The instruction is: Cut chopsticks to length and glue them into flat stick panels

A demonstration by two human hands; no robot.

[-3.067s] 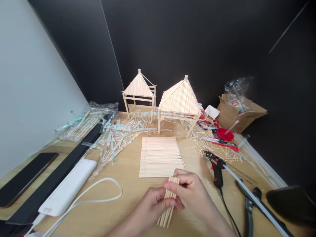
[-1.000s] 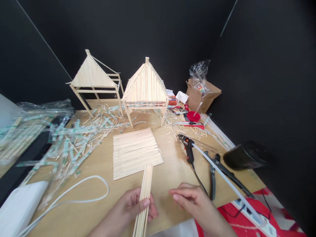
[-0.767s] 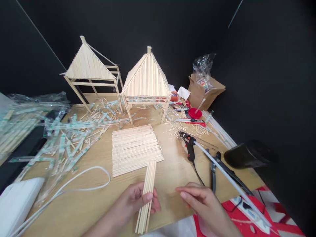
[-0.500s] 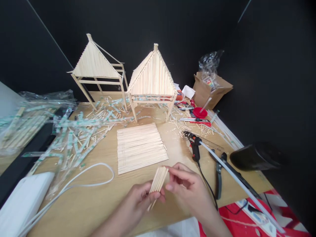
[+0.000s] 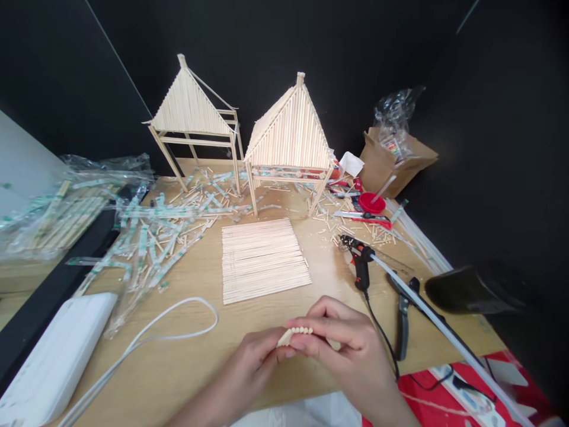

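Several short round wooden sticks [image 5: 295,335] lie side by side as a small panel, seen end-on low in the middle of the head view. My left hand [image 5: 263,351] pinches the panel from the left. Thumb and fingers of my right hand [image 5: 341,332] grip it from the right; my fingers hide much of it. Beyond my hands, a flat mat of long thin sticks [image 5: 265,261] lies on the wooden table [image 5: 186,362].
Two stick houses, one covered [image 5: 291,127] and one partly roofed [image 5: 191,110], stand behind. A glue gun [image 5: 361,264], pliers [image 5: 402,320] and a cutter [image 5: 362,217] lie right. Wrappers [image 5: 153,237], a white cable [image 5: 178,338] and a white box [image 5: 57,356] are left.
The stick panel has turned from showing its flat face to showing its stick ends. My right hand has closed onto it, and the view has shifted slightly left.
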